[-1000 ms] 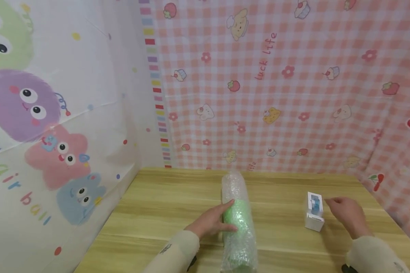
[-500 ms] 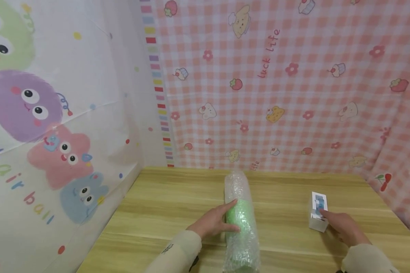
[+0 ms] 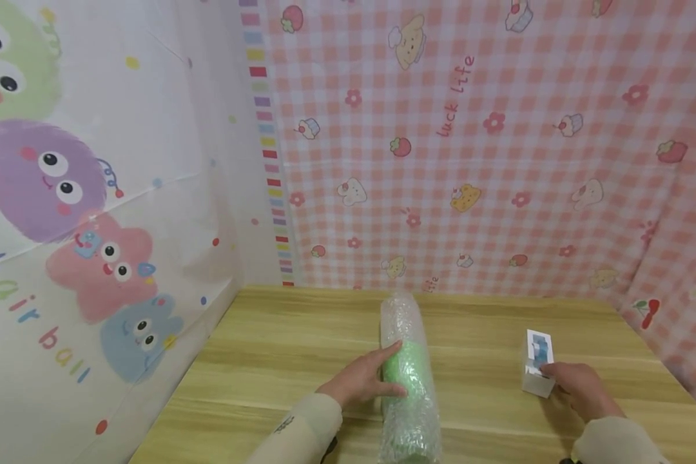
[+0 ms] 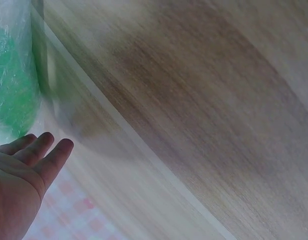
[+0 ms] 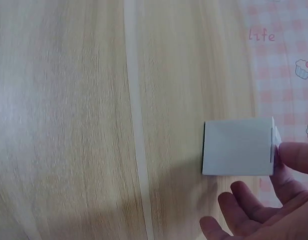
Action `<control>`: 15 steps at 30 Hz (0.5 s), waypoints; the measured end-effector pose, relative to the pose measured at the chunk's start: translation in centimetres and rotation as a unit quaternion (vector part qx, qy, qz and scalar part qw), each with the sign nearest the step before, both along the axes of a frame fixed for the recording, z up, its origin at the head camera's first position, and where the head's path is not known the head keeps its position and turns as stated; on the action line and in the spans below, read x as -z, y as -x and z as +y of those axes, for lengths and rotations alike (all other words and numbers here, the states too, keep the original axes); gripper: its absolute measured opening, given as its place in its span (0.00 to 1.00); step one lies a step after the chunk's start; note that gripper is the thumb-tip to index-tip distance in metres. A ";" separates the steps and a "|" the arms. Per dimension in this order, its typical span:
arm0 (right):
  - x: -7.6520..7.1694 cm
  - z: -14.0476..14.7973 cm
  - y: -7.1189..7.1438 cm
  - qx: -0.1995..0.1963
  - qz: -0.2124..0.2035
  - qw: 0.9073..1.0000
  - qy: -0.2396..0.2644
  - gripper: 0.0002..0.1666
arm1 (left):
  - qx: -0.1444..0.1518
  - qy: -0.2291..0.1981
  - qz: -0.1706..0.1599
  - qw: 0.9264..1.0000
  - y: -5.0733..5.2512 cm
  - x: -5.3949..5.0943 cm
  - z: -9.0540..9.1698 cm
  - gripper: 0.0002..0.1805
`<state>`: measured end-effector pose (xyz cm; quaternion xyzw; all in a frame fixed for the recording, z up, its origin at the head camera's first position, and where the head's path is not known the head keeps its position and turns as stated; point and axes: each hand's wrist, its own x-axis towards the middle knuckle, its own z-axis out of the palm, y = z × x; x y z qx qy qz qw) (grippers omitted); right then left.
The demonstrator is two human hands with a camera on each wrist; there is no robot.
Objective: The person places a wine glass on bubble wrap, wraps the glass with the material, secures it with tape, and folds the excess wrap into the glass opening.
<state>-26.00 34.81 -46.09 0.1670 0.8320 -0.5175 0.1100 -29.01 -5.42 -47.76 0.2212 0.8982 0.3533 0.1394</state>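
Note:
A long cylinder (image 3: 408, 403) in bubble wrap, with a bright green band round its middle, lies lengthwise on the table. My left hand (image 3: 359, 380) touches its left side, thumb and forefinger spread. In the left wrist view, the other fingers (image 4: 41, 150) of that hand extend beside the green part. A small white box (image 3: 538, 380) with a blue patch on top stands farther right. My right hand (image 3: 582, 386) touches the box's upper right edge with thumb and forefinger. Its other fingers (image 5: 241, 215) are loosely extended beside the box in the right wrist view.
The wood-grain table (image 3: 278, 335) carries both things. A pink checked cloth (image 3: 470, 154) with small printed figures hangs behind it and along the right. On the left hangs a white sheet (image 3: 191, 212) with cartoon prints.
My right hand has moved left from beside the white box onto its upper edge. The left hand stays at the bubble-wrapped cylinder. The head view has shifted slightly.

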 end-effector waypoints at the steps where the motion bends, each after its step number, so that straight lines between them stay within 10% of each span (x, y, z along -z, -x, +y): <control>1: 0.0 -0.1 0.0 0.005 0.002 1.000 0.009 0.43 | 0.000 -0.001 0.000 1.000 0.0 0.0 0.0 0.53; 15: -1.8 -0.6 0.5 0.047 0.012 0.998 0.036 0.48 | 0.004 0.007 0.013 1.000 0.0 0.0 0.0 0.53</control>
